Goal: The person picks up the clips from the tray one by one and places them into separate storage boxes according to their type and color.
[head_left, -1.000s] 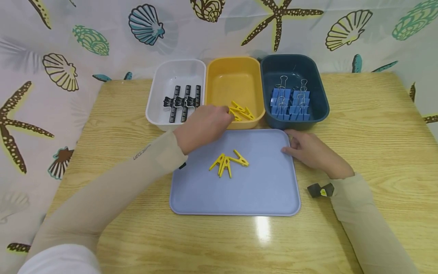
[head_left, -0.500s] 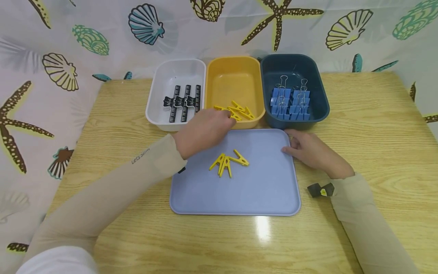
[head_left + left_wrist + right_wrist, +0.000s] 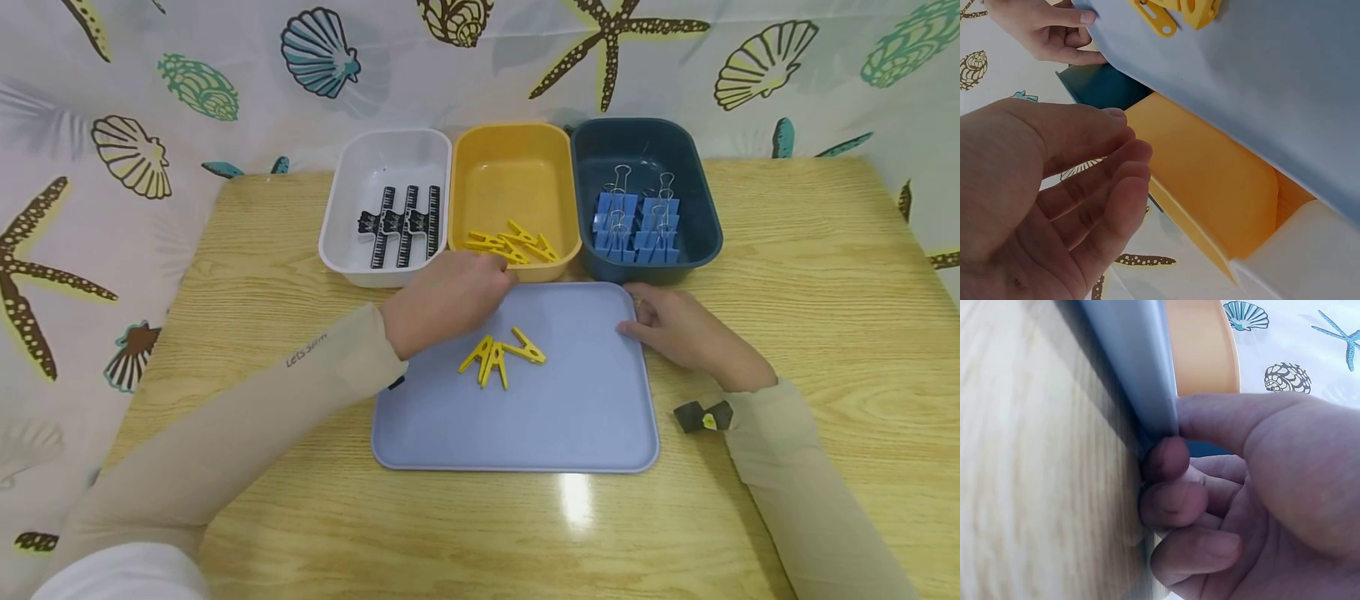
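Observation:
My left hand (image 3: 450, 300) hovers over the tray's back edge, just in front of the yellow bin (image 3: 513, 187). In the left wrist view its fingers (image 3: 1125, 206) are loosely bent, with nothing between them and the thumb. Several yellow clothespins (image 3: 512, 253) lie at the bin's near end. A few more clothespins (image 3: 494, 365) rest on the blue-grey tray (image 3: 517, 433), left of its middle. At the tray's back right corner, my right hand (image 3: 686, 329) pinches the rim; the right wrist view has the thumb (image 3: 1216, 419) on the rim and a curled finger against its side.
Left of the yellow bin, a white bin (image 3: 386, 154) contains black clips (image 3: 405, 223) with a piano-key pattern. A dark blue bin (image 3: 637, 142) with blue binder clips (image 3: 636, 229) adjoins on the right. A patterned curtain (image 3: 480, 83) hangs behind the wooden table (image 3: 810, 275).
My left hand has drawn back from the yellow bin toward the tray, letting go of a clothespin that now lies among the others there. My right hand has stayed at the tray corner.

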Demonstrator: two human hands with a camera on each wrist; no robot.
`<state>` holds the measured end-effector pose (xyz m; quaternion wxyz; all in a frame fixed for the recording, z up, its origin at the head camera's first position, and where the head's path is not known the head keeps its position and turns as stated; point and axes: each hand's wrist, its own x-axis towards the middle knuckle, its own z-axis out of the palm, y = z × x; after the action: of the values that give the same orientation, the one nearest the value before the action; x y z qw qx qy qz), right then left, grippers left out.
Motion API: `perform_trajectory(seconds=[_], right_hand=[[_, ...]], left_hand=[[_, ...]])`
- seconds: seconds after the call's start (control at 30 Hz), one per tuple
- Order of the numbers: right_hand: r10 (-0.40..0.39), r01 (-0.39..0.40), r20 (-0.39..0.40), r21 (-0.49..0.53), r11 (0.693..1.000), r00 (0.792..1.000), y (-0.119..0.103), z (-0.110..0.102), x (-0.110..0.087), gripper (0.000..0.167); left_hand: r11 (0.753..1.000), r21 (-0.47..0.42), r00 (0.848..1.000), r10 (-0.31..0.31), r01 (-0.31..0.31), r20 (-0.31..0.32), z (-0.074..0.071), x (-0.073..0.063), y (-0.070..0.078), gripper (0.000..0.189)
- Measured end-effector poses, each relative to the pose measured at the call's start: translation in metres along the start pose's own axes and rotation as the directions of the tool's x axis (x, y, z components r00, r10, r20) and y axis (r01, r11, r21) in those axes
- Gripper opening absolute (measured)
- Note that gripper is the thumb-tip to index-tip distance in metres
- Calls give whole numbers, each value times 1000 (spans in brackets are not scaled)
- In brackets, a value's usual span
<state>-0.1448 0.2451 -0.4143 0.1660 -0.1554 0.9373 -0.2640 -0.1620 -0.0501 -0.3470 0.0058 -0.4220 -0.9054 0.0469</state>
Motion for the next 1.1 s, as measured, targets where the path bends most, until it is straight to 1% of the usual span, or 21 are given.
perform_trajectory(seconds=[0.23,0.37,0.47,0.67,0.83,0.9,1.0,1.1], right_hand=[[11,-11,6,2,1000,1000,0,0,0,40],[15,-15,13,0,1000,1000,-1,-1,-1,41],[15,-15,14,0,1000,1000,-1,-1,-1,41],[14,-14,12,2,1000,1000,-1,-1,0,42],[14,-14,16,0,1000,1000,-1,0,0,44],[15,-15,15,-2,1000,1000,-1,0,0,43],[16,-16,10,-5,1000,1000,0,0,0,41],[15,-15,9,-3,1000,1000,0,0,0,40]], left_hand=[[1000,-18,999,16,-15,39,2,-3,0,11],[999,19,999,31,-32,38,3,-6,1,11],[999,33,998,41,-42,51,4,-9,2,11],[999,3,995,47,-48,88,7,-14,4,16],[997,-16,990,77,-76,117,9,-18,5,17],[996,-23,987,92,-90,130,9,-19,6,19],[994,-29,981,110,-107,159,10,-21,7,30],[994,-43,973,108,-101,204,10,-23,9,43]])
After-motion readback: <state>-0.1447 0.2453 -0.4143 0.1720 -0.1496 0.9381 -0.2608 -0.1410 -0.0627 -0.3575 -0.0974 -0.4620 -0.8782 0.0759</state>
